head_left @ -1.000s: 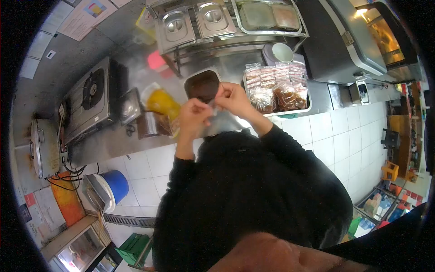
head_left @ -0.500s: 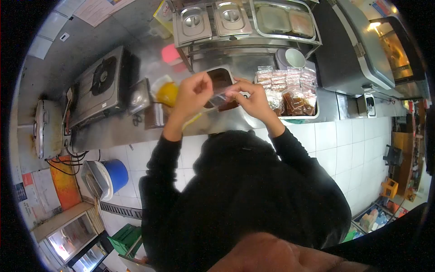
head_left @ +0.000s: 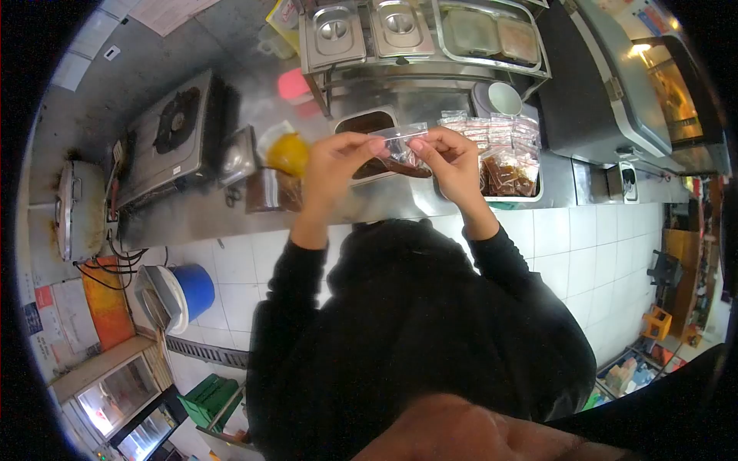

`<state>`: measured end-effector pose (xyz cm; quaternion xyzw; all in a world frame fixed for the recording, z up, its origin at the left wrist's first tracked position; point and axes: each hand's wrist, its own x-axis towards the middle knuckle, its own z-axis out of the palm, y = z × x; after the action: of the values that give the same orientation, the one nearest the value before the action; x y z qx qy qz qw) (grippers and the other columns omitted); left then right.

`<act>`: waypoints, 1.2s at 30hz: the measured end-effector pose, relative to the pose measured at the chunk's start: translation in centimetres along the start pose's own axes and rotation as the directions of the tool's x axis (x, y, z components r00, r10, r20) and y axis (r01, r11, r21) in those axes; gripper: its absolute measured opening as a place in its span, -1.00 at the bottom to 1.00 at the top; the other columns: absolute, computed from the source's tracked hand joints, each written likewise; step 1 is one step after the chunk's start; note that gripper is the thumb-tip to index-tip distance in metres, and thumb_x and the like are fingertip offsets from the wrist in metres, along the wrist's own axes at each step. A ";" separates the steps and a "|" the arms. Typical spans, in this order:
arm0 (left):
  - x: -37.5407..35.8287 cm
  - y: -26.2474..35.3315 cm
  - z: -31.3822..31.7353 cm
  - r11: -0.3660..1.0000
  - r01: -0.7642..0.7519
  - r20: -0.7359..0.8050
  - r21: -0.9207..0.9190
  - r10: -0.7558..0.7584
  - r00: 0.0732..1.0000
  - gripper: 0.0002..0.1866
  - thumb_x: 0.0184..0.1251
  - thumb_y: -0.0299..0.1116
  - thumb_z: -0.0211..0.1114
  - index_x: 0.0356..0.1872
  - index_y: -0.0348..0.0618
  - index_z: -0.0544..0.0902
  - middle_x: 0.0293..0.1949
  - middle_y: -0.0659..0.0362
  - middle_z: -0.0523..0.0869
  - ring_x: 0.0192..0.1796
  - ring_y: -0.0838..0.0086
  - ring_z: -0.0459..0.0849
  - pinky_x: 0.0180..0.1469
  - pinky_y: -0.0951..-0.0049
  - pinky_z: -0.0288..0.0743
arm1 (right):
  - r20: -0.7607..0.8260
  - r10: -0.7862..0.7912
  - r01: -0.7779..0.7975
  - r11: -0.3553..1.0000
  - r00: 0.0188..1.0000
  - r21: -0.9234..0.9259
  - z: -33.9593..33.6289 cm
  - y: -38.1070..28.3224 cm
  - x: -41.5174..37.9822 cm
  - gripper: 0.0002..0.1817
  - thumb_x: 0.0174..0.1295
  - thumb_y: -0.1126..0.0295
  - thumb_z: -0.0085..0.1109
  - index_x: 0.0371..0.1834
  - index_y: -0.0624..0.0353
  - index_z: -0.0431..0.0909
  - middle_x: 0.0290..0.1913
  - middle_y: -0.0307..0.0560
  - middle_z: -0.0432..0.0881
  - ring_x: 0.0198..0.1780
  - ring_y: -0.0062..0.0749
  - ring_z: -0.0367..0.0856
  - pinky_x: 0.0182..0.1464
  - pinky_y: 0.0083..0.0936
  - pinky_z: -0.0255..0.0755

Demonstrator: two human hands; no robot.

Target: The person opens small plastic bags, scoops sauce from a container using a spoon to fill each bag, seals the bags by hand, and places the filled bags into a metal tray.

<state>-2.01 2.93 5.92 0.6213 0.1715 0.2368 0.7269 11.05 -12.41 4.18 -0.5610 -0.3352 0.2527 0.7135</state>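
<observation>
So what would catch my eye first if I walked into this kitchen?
Both hands, the left hand and the right hand, pinch a small clear bag of brown sauce above the steel counter. To the right sits a tray of filled bags; to the left, a gas stove.

Long black sleeves (head_left: 288, 269) and a black top (head_left: 415, 330), hands bare.

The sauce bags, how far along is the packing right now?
Done: a tray on the counter already holds a batch of filled bags. In hand: the left hand and right hand pinch the top edge of one small clear bag with dark filling, held above the counter. Left: the pan of dark sauce behind it is not empty; how much remains is unclear.
</observation>
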 end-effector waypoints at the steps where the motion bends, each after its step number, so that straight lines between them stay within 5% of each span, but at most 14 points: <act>1: -0.5 -0.3 0.5 0.999 0.018 -0.043 -0.045 -0.020 0.999 -0.88 0.23 -0.47 0.40 -0.30 -0.35 0.72 -0.34 0.10 0.77 -0.32 0.59 0.68 -0.21 0.62 0.52 | 0.008 -0.025 0.025 0.999 1.000 0.038 0.2 0.0 -0.1 -0.86 0.31 0.45 0.19 -0.22 0.32 0.65 -0.43 -0.14 0.71 -0.39 -0.64 0.61 -0.29 -0.67 0.44; 3: -1.2 -0.7 1.2 0.997 0.002 -0.102 -0.081 -0.010 0.995 -0.88 0.24 -0.48 0.39 -0.29 -0.34 0.71 -0.35 0.10 0.76 -0.32 0.59 0.68 -0.20 0.64 0.51 | 0.020 -0.075 0.072 0.991 0.997 0.113 0.7 -0.3 -0.2 -0.86 0.31 0.45 0.17 -0.28 0.33 0.64 -0.46 -0.14 0.69 -0.41 -0.64 0.59 -0.30 -0.67 0.42; 5: -1.7 -1.0 1.6 0.996 -0.063 -0.137 -0.058 0.055 0.989 -0.87 0.24 -0.46 0.39 -0.28 -0.34 0.71 -0.37 0.10 0.76 -0.32 0.60 0.67 -0.22 0.66 0.50 | 0.037 -0.092 0.092 0.996 0.995 -0.016 0.2 0.1 -0.4 -0.85 0.28 0.47 0.15 -0.35 0.33 0.63 -0.46 -0.14 0.68 -0.41 -0.61 0.58 -0.30 -0.65 0.42; 9: -2.4 -0.8 1.8 0.980 -0.121 -0.168 0.158 0.148 0.975 -0.85 0.23 -0.43 0.40 -0.30 -0.34 0.71 -0.39 0.15 0.75 -0.36 0.64 0.66 -0.28 0.67 0.49 | 0.040 -0.077 0.079 0.996 0.996 -0.050 0.3 -0.3 -0.5 -0.85 0.19 0.50 0.13 -0.45 0.34 0.62 -0.44 -0.10 0.67 -0.38 -0.56 0.59 -0.28 -0.60 0.42; 15: -2.5 -1.8 2.8 0.973 -0.175 -0.147 0.151 0.198 0.969 -0.87 0.19 -0.44 0.43 -0.33 -0.31 0.71 -0.42 0.22 0.74 -0.40 0.71 0.61 -0.32 0.69 0.45 | 0.241 -0.230 0.279 0.940 0.943 -0.196 0.9 -0.6 0.6 -0.87 0.15 0.48 0.18 -0.44 0.35 0.60 -0.41 -0.05 0.66 -0.34 -0.47 0.60 -0.27 -0.54 0.43; 17: -2.5 -2.2 3.1 0.981 -0.175 -0.184 0.088 0.188 0.965 -0.89 0.19 -0.46 0.43 -0.35 -0.30 0.71 -0.44 0.25 0.72 -0.40 0.73 0.58 -0.33 0.70 0.42 | 0.224 -0.228 0.272 0.943 0.948 -0.193 1.2 -0.7 0.4 -0.88 0.15 0.49 0.19 -0.44 0.35 0.60 -0.42 -0.05 0.66 -0.35 -0.45 0.60 -0.26 -0.53 0.43; 20: -2.6 -3.5 3.1 0.929 -0.250 -0.212 0.272 0.311 0.927 -0.90 0.19 -0.48 0.42 -0.37 -0.30 0.69 -0.49 0.30 0.66 -0.43 0.74 0.53 -0.37 0.68 0.38 | 0.201 -0.146 0.180 0.970 0.969 -0.165 1.1 -0.1 0.1 -0.88 0.15 0.50 0.18 -0.44 0.35 0.61 -0.42 -0.04 0.66 -0.35 -0.42 0.60 -0.25 -0.53 0.42; 23: -2.7 -3.3 3.0 0.958 -0.230 -0.198 0.171 0.262 0.945 -0.88 0.19 -0.50 0.41 -0.46 -0.29 0.64 -0.53 0.30 0.62 -0.46 0.72 0.51 -0.39 0.67 0.35 | 0.223 -0.113 0.134 0.988 0.968 -0.080 0.1 -0.1 0.2 -0.87 0.15 0.51 0.15 -0.44 0.36 0.62 -0.43 -0.03 0.66 -0.35 -0.42 0.59 -0.23 -0.53 0.42; 26: -2.9 -2.2 2.5 0.985 -0.116 -0.233 -0.131 0.083 0.969 -0.84 0.18 -0.52 0.40 -0.54 -0.25 0.59 -0.54 0.28 0.61 -0.45 0.70 0.52 -0.38 0.66 0.35 | 0.237 -0.138 0.148 0.989 0.962 -0.023 -0.6 -0.4 0.2 -0.85 0.18 0.50 0.13 -0.45 0.37 0.63 -0.43 -0.04 0.66 -0.34 -0.44 0.59 -0.20 -0.53 0.42; 33: -2.3 -2.2 1.9 0.968 -0.066 -0.154 -0.243 0.029 0.988 -0.82 0.19 -0.52 0.39 -0.56 -0.21 0.57 -0.56 0.29 0.59 -0.47 0.69 0.51 -0.37 0.65 0.33 | 0.071 0.005 -0.012 0.994 0.997 0.106 -0.9 0.8 -1.1 -0.75 0.34 0.37 0.11 -0.33 0.37 0.65 -0.37 -0.04 0.70 -0.31 -0.44 0.63 -0.16 -0.51 0.45; 36: -1.8 -2.3 2.4 0.979 -0.101 -0.179 -0.177 0.069 0.981 -0.83 0.22 -0.47 0.38 -0.52 -0.23 0.60 -0.55 0.29 0.59 -0.48 0.68 0.50 -0.37 0.64 0.33 | 0.069 0.019 -0.039 0.948 0.997 0.316 0.1 1.5 -0.9 -0.76 0.36 0.36 0.13 -0.19 0.36 0.63 -0.29 -0.01 0.72 -0.25 -0.42 0.66 -0.13 -0.52 0.48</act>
<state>-1.87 -0.27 4.02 0.5348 0.1841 0.3354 0.7534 10.36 -12.63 2.56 -0.4355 -0.3050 0.3317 0.7793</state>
